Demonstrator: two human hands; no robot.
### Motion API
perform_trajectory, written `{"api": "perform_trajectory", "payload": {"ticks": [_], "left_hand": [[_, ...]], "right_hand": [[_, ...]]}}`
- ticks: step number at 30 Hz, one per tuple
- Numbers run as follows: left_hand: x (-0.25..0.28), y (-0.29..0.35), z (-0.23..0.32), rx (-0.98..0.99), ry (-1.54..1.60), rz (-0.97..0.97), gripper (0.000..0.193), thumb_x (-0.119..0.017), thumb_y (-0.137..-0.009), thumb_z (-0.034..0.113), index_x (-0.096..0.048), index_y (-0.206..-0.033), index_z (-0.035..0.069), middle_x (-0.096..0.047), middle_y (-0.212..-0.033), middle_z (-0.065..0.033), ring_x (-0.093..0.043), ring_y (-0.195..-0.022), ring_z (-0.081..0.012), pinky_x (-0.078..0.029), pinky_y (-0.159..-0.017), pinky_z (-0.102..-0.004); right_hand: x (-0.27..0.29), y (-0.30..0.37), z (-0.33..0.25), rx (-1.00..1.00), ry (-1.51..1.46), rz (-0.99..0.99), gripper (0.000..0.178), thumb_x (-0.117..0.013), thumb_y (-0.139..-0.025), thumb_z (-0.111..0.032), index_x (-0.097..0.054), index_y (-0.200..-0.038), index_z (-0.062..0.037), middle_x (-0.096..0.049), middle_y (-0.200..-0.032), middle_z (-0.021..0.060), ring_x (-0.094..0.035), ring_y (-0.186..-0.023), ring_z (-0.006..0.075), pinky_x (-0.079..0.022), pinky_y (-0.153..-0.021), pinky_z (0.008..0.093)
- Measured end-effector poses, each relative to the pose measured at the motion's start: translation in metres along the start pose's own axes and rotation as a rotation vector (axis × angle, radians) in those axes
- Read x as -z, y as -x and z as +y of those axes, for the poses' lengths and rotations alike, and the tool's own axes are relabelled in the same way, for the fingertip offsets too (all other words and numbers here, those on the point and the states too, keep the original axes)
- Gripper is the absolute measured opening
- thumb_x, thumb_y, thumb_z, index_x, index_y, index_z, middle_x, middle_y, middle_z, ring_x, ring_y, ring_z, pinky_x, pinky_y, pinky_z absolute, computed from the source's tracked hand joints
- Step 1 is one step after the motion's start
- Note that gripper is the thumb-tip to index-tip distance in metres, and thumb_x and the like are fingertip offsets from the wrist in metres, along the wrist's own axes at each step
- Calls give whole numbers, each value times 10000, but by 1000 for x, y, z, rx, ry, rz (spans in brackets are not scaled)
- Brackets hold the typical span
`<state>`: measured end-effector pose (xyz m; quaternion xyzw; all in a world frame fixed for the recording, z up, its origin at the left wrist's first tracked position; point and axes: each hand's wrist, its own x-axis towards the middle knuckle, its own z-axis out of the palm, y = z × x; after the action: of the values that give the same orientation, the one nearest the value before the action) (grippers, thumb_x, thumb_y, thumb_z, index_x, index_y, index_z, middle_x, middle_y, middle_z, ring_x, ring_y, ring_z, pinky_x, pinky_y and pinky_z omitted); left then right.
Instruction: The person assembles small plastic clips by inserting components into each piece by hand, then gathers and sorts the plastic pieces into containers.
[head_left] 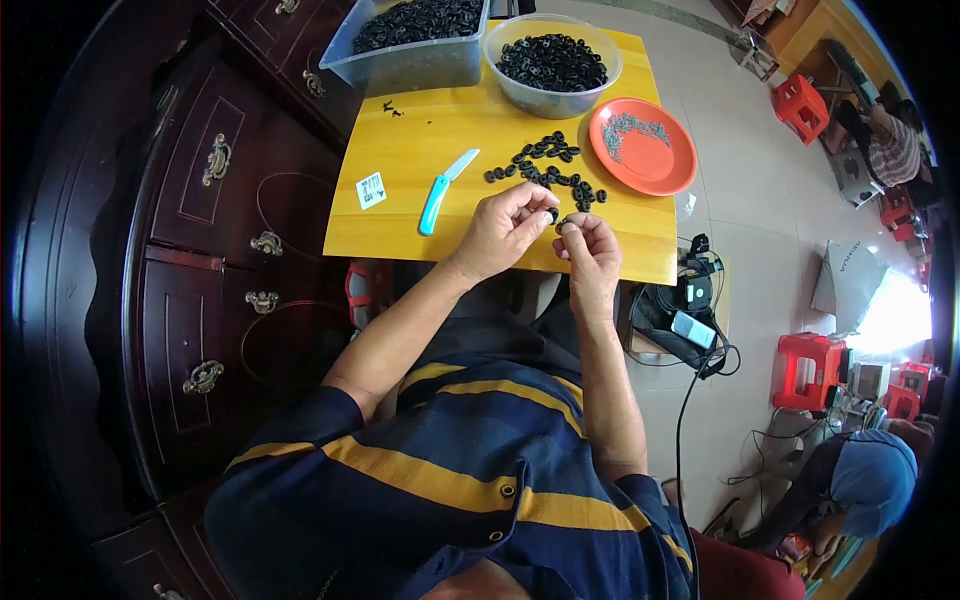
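Over the near edge of the yellow table (400, 150), my hands meet fingertip to fingertip. My left hand (497, 235) pinches a small black oval part (552, 214) between thumb and forefinger. Close beside it, my right hand (592, 262) is closed on another small black piece (562, 227), mostly covered by the fingertips. Just beyond the hands lie several loose black oval parts (553, 177), each with holes. An orange-red plate (678, 172) to their right bears a scatter of thin grey metal pins (635, 132). Left of my left hand lies a folding knife (436, 200) with a turquoise handle and its blade out.
At the back stand a clear round tub (548, 102) and a bluish rectangular bin (405, 68), both filled with black parts. A white printed label (371, 190) lies at left. Dark wooden drawers (200, 170) flank the table; a cabled bag (665, 325) is right. Other people sit farther right.
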<state>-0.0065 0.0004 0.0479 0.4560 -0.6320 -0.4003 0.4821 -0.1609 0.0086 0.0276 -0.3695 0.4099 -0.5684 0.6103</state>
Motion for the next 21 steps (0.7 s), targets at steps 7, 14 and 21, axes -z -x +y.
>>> {"api": "perform_trajectory", "payload": {"ticks": [7, 14, 21], "left_hand": [[0, 1, -3, -1, 16, 23, 143, -624, -926, 24, -622, -1067, 1, -670, -888, -26, -624, -740, -63, -518, -681, -218], [1, 1, -2, -16, -4, 17, 123, -622, -916, 8, -638, -1036, -14, -677, -855, -43, -637, -716, -73, -522, -675, -233], [6, 4, -2, -8, -10, -37, 218, -628, -917, 36, -676, -1128, 9, -688, -918, -18, -605, -731, -57, -512, -676, -202]], "right_hand": [[2, -2, 6, -17, -4, -7, 81, -623, -939, -57, -615, -1001, -5, -614, -839, 3, -562, -717, 68, -475, -678, 206], [-1, -2, 3, -22, 15, -21, 69, -623, -937, -49, -616, -994, -9, -611, -824, -3, -558, -704, 64, -462, -658, 204], [1, -2, 4, -25, -11, -48, 75, -622, -943, -56, -618, -1004, -12, -620, -835, 2, -568, -703, 73, -456, -651, 205]]}}
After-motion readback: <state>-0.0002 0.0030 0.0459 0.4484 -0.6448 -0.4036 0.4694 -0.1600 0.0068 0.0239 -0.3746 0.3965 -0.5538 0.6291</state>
